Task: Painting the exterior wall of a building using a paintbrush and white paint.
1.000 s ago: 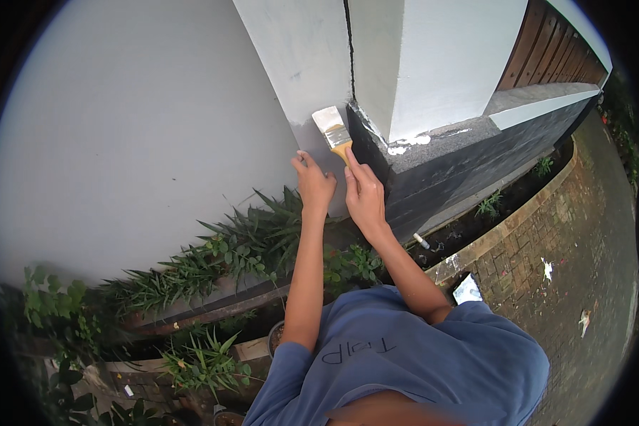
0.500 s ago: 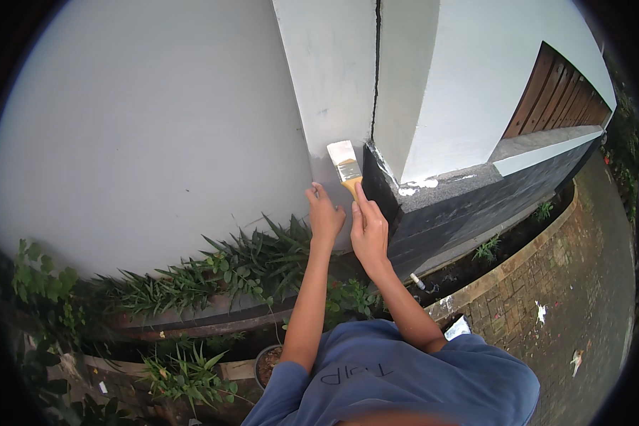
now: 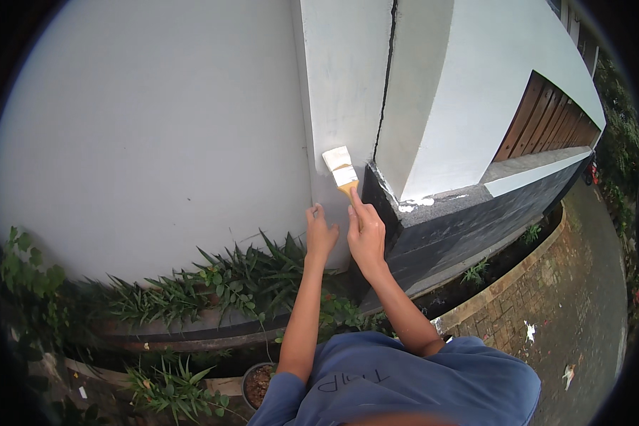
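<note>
The paintbrush (image 3: 341, 169) lies just left of the top corner of the dark stone plinth (image 3: 433, 245), its bristles pointing up and away from the person, against or just off the pale upright strip (image 3: 334, 92) that rises up and to the left of that corner; the view does not settle whether they touch. The right hand (image 3: 367, 234), beside the plinth's left edge, is closed around the yellow handle (image 3: 347, 188), index finger stretched along it and thumb opposite. The left hand (image 3: 320, 234), farther left of the plinth, is half open with fingers loosely curled; nothing shows in it, and whether its fingertips touch the strip's edge cannot be told. The brush should be light, with a little extra weight at the head, which looks loaded with white paint. The handle looks stiff and probably wooden, the band above it rigid, while the bristles should be soft, bending under pressure and easily splayed. Wet paint would make the head and perhaps the band slippery and messy, so the best hold is on the handle, just below the band, with a finger laid along it to steer. It hardly seems fragile; rough stone on the plinth could fray the bristle tips.
</note>
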The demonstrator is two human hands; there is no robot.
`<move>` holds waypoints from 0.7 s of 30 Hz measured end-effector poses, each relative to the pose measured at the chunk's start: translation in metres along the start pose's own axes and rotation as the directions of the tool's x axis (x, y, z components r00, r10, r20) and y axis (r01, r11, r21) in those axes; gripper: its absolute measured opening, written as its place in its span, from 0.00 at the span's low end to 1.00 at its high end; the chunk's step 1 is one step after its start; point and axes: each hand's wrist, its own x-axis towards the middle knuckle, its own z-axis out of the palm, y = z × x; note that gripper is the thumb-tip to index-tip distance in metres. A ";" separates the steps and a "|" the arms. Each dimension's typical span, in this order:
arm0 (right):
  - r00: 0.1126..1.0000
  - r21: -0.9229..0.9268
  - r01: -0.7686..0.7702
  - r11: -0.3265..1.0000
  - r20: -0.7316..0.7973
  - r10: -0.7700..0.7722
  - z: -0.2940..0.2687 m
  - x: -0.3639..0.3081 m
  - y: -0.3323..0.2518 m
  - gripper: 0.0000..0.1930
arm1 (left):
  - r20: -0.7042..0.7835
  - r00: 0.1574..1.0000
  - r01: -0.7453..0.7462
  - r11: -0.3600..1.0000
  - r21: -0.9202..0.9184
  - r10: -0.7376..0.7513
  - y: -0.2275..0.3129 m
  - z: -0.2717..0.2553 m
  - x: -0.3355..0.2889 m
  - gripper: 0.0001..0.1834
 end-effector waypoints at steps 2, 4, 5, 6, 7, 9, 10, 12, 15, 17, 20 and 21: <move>0.998 0.014 0.018 1.000 -0.055 -0.018 -0.005 0.007 -0.009 0.22 | 0.007 1.000 -0.011 1.000 -0.017 0.011 0.001 0.002 0.000 0.37; 0.991 0.034 0.057 0.998 -0.124 -0.052 -0.007 0.026 -0.021 0.22 | 0.016 1.000 0.022 1.000 -0.013 -0.022 0.005 0.004 -0.003 0.38; 0.983 0.010 0.097 0.995 -0.157 -0.094 -0.006 0.039 -0.027 0.22 | 0.032 0.997 0.074 0.997 -0.003 -0.073 0.006 0.004 -0.003 0.38; 0.974 -0.018 0.128 0.992 -0.184 -0.129 -0.007 0.049 -0.034 0.21 | 0.027 0.998 0.058 0.998 -0.008 -0.058 0.006 0.004 -0.005 0.38; 0.966 -0.015 0.163 0.986 -0.200 -0.163 -0.008 0.063 -0.043 0.22 | 0.039 0.992 0.118 0.992 -0.047 -0.116 0.006 0.003 -0.006 0.38; 0.953 -0.031 0.194 0.981 -0.233 -0.196 -0.010 0.087 -0.051 0.22 | 0.060 0.985 0.164 0.982 -0.094 -0.159 0.009 0.006 -0.009 0.39; 0.943 -0.035 0.216 0.976 -0.252 -0.218 -0.010 0.095 -0.054 0.22 | 0.054 0.986 0.164 0.981 -0.102 -0.159 0.009 0.007 -0.010 0.39; 0.940 -0.057 0.223 0.973 -0.250 -0.230 -0.005 0.097 -0.048 0.23 | 0.050 0.985 0.167 0.979 -0.114 -0.162 0.007 0.008 -0.011 0.39; 0.967 -0.053 0.163 0.985 -0.190 -0.170 0.005 0.074 -0.032 0.23 | 0.044 0.990 0.139 0.983 -0.123 -0.135 -0.007 0.010 -0.013 0.39; 0.987 -0.063 0.091 0.994 -0.125 -0.098 0.014 0.047 -0.019 0.23 | -0.009 1.000 0.008 0.998 -0.060 -0.008 -0.023 0.010 -0.011 0.39; 0.998 -0.030 0.021 0.999 -0.066 -0.023 0.019 0.018 0.000 0.23 | 0.053 0.999 0.006 0.996 -0.088 -0.001 -0.024 0.007 -0.006 0.39; 0.998 -0.034 0.009 0.999 -0.063 -0.011 0.021 0.009 0.007 0.23 | 0.065 0.998 0.014 0.996 -0.087 -0.008 -0.024 0.007 -0.006 0.39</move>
